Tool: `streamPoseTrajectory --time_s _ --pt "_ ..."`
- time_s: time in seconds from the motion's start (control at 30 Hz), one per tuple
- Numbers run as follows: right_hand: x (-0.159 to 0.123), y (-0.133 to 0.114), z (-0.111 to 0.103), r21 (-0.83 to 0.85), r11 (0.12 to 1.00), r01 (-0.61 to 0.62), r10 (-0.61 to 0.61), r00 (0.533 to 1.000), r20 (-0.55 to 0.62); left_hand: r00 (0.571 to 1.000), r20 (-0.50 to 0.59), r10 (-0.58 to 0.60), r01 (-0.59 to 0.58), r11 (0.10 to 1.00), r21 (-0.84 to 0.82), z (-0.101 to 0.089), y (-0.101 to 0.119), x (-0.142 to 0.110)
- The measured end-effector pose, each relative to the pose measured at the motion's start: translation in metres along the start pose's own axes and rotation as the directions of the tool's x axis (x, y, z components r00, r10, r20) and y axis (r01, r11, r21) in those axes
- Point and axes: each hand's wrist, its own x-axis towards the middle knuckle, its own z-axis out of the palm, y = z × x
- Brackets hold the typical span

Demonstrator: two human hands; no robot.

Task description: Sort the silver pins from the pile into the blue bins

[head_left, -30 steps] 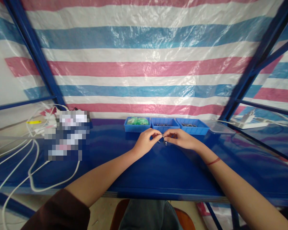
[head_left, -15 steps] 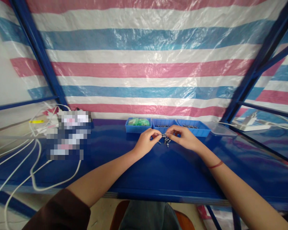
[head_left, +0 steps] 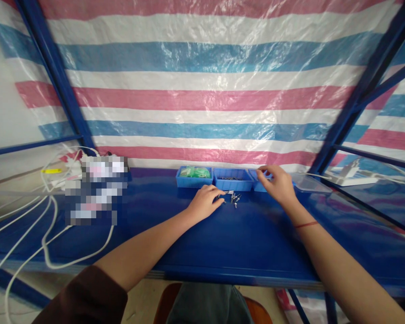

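My left hand [head_left: 206, 201] rests low over the blue tabletop, thumb and fingers apart. Just right of its fingertips lies a small loose pile of silvery screw-like metal pieces [head_left: 235, 198], some side by side, others crossing. My right hand [head_left: 279, 184] hovers at the front of the right blue bin [head_left: 259, 186], its thumb and forefinger parted, and I see nothing held between them. That hand hides most of the bin's contents. Similar thin metal pieces lie in the middle blue bin [head_left: 232, 185].
The left blue bin [head_left: 194, 181] holds green plastic packets [head_left: 195, 172]. A clear plastic lid [head_left: 312, 183] lies right of the bins. White cables [head_left: 50, 225] loop over the table's left side beside a blurred-out patch. A white power strip [head_left: 354, 175] sits at far right.
My hands have come apart from their pinch over the metal pieces. The right one moved right and away to the right bin; the left stayed by the pile and its fingers spread.
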Motion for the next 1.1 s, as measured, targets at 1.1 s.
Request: streamPoseTrajectory --time_s 1.1 --pt "-0.019 -0.062 0.021 0.410 0.912 0.027 -0.228 0.862 0.452 0.995 -0.073 -0.065 0.044 0.967 -0.251 -0.007 0.012 0.002"
